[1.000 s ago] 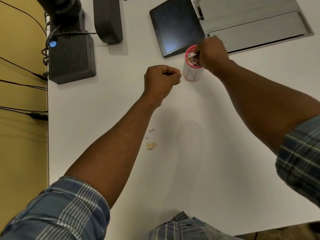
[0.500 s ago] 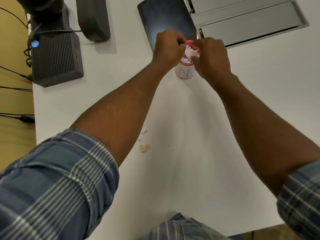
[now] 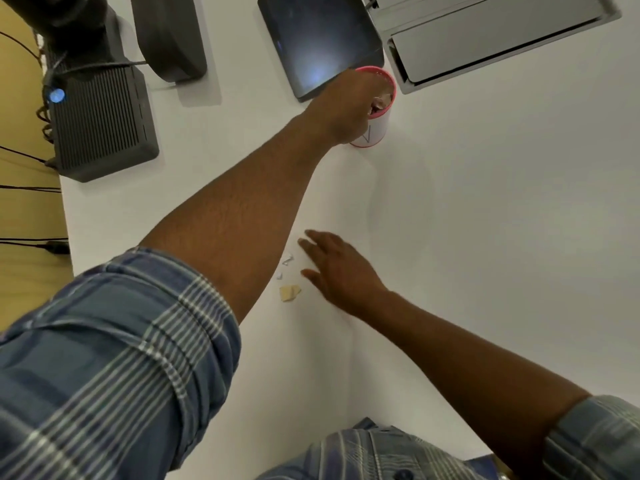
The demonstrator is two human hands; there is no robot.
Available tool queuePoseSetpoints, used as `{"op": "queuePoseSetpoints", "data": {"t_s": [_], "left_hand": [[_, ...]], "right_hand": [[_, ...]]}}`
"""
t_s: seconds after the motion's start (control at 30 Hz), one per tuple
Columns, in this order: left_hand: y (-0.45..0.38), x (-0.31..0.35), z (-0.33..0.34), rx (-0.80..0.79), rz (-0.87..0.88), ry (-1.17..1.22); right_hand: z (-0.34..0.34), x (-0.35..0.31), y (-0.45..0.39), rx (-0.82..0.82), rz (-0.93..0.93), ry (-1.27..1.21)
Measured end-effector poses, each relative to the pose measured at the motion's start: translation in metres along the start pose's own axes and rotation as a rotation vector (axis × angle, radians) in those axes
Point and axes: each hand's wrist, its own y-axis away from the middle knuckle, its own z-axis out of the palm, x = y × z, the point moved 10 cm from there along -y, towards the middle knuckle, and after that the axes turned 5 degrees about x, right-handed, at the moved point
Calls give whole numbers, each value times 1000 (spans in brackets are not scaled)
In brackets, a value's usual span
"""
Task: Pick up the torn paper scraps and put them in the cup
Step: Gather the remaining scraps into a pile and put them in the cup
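A white cup [image 3: 375,129] with a pink rim stands near the tablet, with paper scraps [image 3: 382,100] showing inside. My left hand [image 3: 346,105] is over the cup's mouth, fingers down inside it; what they hold is hidden. On the table lie a tan paper scrap [image 3: 289,292] and two small white scraps [image 3: 286,260]. My right hand [image 3: 336,265] hovers just right of these scraps, fingers spread and empty.
A dark tablet [image 3: 318,43] lies behind the cup. A grey recessed panel [image 3: 491,39] sits at the back right. A black ribbed box [image 3: 100,123] with a blue light and cables stands at the left table edge, beside a dark stand [image 3: 169,36].
My right hand has left the cup and come down to the loose scraps, now spread out. My left hand has stayed at the cup and reaches into its mouth.
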Motion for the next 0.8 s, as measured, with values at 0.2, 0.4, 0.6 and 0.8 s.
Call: {"op": "queuePoseSetpoints", "data": {"t_s": [0.2, 0.4, 0.6, 0.8], "left_hand": [[55, -29, -26, 376, -94, 244], [126, -61, -20, 461, -180, 283], [211, -96, 11, 447, -376, 323], [277, -99, 58, 273, -435, 285]], "right_hand": [[44, -32, 7, -84, -192, 114], [58, -48, 16, -144, -346, 205], [48, -47, 38, -118, -350, 223], [36, -43, 67, -79, -374, 249]]}}
